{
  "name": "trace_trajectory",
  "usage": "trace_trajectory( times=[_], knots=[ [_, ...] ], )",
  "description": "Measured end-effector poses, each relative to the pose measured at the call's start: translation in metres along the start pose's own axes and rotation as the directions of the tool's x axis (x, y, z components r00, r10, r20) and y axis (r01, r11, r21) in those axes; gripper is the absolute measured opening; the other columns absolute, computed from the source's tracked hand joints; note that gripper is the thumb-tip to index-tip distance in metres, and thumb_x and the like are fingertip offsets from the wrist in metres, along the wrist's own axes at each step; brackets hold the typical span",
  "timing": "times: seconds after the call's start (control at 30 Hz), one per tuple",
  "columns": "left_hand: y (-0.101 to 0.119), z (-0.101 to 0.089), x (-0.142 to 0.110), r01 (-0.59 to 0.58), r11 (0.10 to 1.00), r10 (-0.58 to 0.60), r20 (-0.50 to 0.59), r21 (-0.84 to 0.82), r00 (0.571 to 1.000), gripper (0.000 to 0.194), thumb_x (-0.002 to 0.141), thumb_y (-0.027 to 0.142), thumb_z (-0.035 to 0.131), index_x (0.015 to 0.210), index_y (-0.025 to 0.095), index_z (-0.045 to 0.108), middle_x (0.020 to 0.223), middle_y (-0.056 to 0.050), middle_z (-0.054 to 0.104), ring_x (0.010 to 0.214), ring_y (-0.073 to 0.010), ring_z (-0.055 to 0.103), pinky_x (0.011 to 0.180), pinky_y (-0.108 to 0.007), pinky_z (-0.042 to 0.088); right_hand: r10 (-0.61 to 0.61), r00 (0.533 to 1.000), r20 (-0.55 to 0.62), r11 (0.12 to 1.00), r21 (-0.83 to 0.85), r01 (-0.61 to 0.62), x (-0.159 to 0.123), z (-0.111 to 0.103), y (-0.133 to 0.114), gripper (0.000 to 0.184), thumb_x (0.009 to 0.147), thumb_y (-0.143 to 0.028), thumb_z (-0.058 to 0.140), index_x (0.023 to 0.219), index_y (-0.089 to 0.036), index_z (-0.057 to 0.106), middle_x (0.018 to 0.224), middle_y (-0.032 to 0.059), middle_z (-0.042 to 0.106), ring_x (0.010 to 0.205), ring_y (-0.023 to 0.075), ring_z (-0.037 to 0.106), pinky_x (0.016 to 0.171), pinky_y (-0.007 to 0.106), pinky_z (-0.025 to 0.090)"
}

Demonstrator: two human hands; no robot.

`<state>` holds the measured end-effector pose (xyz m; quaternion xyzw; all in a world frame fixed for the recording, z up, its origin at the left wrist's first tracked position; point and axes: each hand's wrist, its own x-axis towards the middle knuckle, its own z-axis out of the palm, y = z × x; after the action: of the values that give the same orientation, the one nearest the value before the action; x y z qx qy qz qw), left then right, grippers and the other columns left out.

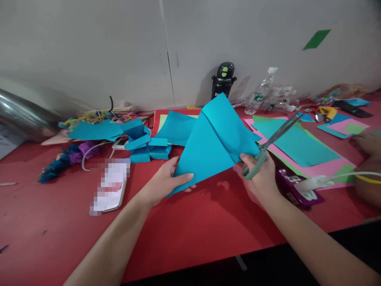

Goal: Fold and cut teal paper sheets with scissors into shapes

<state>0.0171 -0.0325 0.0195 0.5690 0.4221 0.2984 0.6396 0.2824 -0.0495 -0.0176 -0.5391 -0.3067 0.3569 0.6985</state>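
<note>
A blue sheet of paper (205,147), creased and partly folded over along a diagonal, is held up above the red table. My left hand (166,178) pinches its lower left corner, thumb on top. On the right side, my right hand (258,171) grips the paper's edge between thumb and fingers. That same hand also carries a pair of scissors (264,147) with green handles, the blades pointing up and to the right. Behind the sheet lie folded blue paper pieces (145,147) and another blue sheet (178,129), partly hidden.
A phone (111,186) lies left of my left hand. A purple power strip (297,190) with a white plug sits by my right wrist, near stacked coloured paper (300,143). A black flask (224,79) and plastic bottles (262,93) stand by the wall. Another person's hand (367,145) rests at right.
</note>
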Motion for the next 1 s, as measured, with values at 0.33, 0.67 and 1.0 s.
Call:
trace_trajectory(
  times=[0.33, 0.67, 1.0],
  knots=[
    [0.004, -0.008, -0.001, 0.054, 0.990, -0.058, 0.023, 0.129, 0.998, 0.035, 0.093, 0.051, 0.058, 0.082, 0.019, 0.064, 0.071, -0.003, 0.072, 0.046, -0.0092, 0.055, 0.043, -0.020, 0.042, -0.079, 0.994, -0.072, 0.996, 0.024, 0.081, 0.016, -0.006, -0.007, 0.044, 0.073, -0.021, 0.079, 0.072, -0.027, 0.036, 0.057, -0.0098, 0.036, 0.046, 0.0103, 0.032, 0.041, 0.027, 0.032],
    [0.011, -0.024, -0.003, 0.014, 0.965, -0.046, 0.113, 0.263, 0.992, 0.031, 0.089, 0.046, 0.066, 0.073, 0.019, 0.070, 0.078, -0.007, 0.077, 0.065, -0.0178, 0.072, 0.061, -0.027, 0.055, -0.130, 0.988, -0.087, 0.991, 0.025, 0.132, 0.024, -0.007, -0.006, 0.040, 0.070, -0.021, 0.079, 0.079, -0.026, 0.041, 0.057, -0.0116, 0.034, 0.045, 0.0089, 0.032, 0.039, 0.024, 0.029],
    [0.009, -0.014, 0.001, 0.085, 0.996, -0.086, -0.098, -0.018, 0.991, 0.040, 0.084, 0.053, 0.070, 0.109, 0.023, 0.071, 0.104, -0.008, 0.077, 0.092, -0.0280, 0.073, 0.081, -0.042, 0.060, -0.060, 0.971, 0.232, 0.986, -0.137, 0.093, -0.001, 0.005, -0.003, 0.037, 0.076, -0.029, 0.077, 0.086, -0.026, 0.042, 0.055, -0.0129, 0.032, 0.043, 0.0070, 0.028, 0.040, 0.023, 0.027]
  ],
)
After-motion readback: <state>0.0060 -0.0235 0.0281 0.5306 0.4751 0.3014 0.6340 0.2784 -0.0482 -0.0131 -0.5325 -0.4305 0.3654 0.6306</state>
